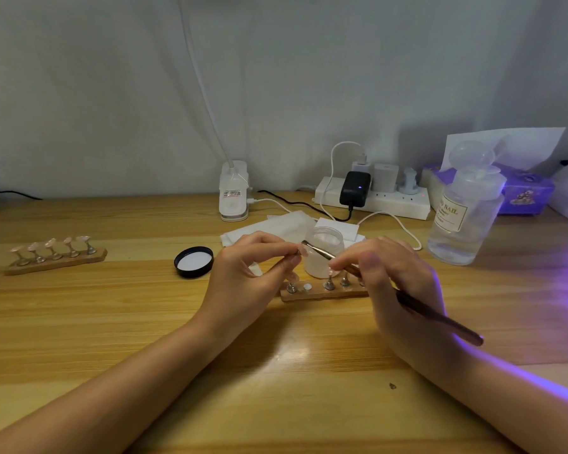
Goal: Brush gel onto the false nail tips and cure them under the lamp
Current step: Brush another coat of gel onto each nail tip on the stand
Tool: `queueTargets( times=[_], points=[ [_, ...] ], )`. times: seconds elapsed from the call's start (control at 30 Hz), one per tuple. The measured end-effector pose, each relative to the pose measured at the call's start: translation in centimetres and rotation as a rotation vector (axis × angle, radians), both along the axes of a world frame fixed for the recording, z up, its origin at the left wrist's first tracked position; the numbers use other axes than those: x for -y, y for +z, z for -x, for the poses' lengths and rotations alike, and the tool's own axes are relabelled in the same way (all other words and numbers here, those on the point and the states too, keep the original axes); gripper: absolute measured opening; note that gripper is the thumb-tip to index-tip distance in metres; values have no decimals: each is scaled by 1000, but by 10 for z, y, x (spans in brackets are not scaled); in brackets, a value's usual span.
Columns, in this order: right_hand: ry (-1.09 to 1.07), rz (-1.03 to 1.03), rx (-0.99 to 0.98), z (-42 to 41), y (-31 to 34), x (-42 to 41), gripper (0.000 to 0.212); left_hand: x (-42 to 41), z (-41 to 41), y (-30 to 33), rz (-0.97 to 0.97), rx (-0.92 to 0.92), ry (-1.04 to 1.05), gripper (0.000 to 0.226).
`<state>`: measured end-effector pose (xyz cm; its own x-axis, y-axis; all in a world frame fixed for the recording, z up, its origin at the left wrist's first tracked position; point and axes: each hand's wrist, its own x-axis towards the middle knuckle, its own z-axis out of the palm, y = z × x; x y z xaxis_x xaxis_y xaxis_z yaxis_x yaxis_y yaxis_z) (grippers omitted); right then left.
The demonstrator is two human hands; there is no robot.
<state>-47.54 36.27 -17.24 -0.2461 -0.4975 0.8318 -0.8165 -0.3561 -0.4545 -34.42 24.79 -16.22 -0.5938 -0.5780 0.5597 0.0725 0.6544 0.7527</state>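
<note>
The left hand (243, 273) pinches a nail tip (301, 251) on its little peg. The right hand (394, 283) grips the brush (407, 299) w/ its tip touching that nail, just above the near wood stand (322, 291) & in front of the open jar (323, 250). Five more tips sit on the far-left stand (54, 257).
</note>
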Motion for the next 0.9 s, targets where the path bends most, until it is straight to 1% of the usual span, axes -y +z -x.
queueTargets(
  times=[0.1, 0.17, 0.3, 0.33, 0.47, 0.57, 0.6, 0.7, 0.73, 0.83, 0.9],
  points=[
    [1, -36, -49, 0, -1, 2, 49, 0, 0, 0, -5, -10, 7, 19],
    [2, -19, -10, 0, -2, 1, 51, 0, 0, 0, -5, -10, 14, 19],
    [2, 33, 32, 1, -2, -1, 39, 0, 0, 0, -10, 2, 5, 17],
    [2, 36, 25, 1, -1, -1, 39, 0, 0, 0, -14, -2, -1, 17],
    [-18, 1, -95, 1, -2, 2, 51, 0, 0, 0, -14, -5, 12, 18],
    [-15, -12, -55, 2, -2, 1, 56, 0, 0, 1, -29, -6, 27, 19],
    [-5, -14, -29, 3, -3, 0, 55, 0, -1, 1, -28, -3, 26, 20],
    [24, 20, 10, 3, -3, -1, 39, -1, -1, 2, -31, 4, 22, 19],
    [27, 30, 4, 2, -2, 0, 38, -1, -2, 2, -35, 5, 24, 19],
    [15, 6, -79, 2, -2, 3, 49, -1, -1, 2, -32, 8, 30, 18],
    [9, -19, -100, 2, -2, 4, 49, 0, -1, 1, -32, 9, 31, 17]
  ],
)
